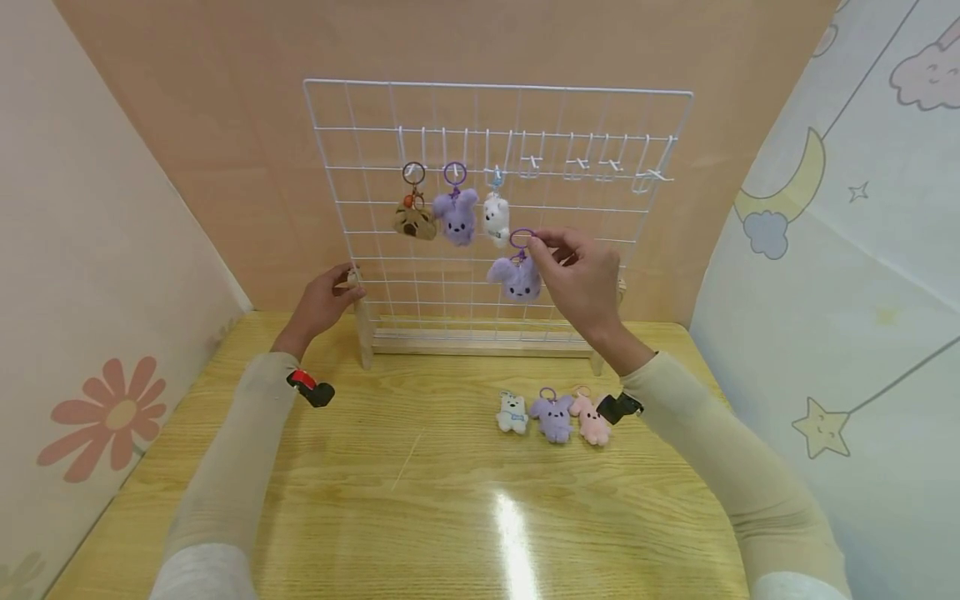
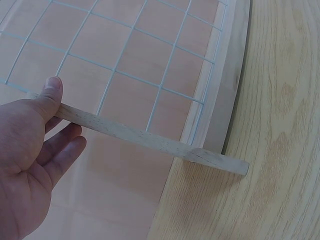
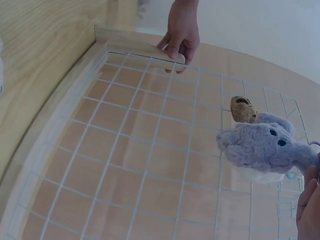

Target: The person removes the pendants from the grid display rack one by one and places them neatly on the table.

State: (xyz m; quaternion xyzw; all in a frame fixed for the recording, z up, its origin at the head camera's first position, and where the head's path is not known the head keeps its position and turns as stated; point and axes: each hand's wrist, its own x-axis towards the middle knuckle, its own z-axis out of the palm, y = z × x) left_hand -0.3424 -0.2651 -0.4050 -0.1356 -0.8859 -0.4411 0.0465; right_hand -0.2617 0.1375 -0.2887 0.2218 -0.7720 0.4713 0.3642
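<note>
My right hand (image 1: 581,279) pinches the purple ring of a fluffy purple plush keychain (image 1: 520,282), which dangles in front of the white wire grid rack (image 1: 480,258). In the right wrist view this purple plush (image 3: 260,145) fills the right side, partly hiding the hanging ones behind. My left hand (image 1: 322,300) grips the rack's left wooden post (image 2: 125,132) between thumb and fingers. On the rack's hooks hang a brown plush keychain (image 1: 415,221), a purple one (image 1: 456,218) and a white one (image 1: 496,218), left to right.
Several bare white hooks (image 1: 577,163) line the rack's right half. On the wooden table (image 1: 390,517) lie a white plush keychain (image 1: 513,414), a purple one (image 1: 553,419) and a pink one (image 1: 592,423). Patterned walls stand on both sides.
</note>
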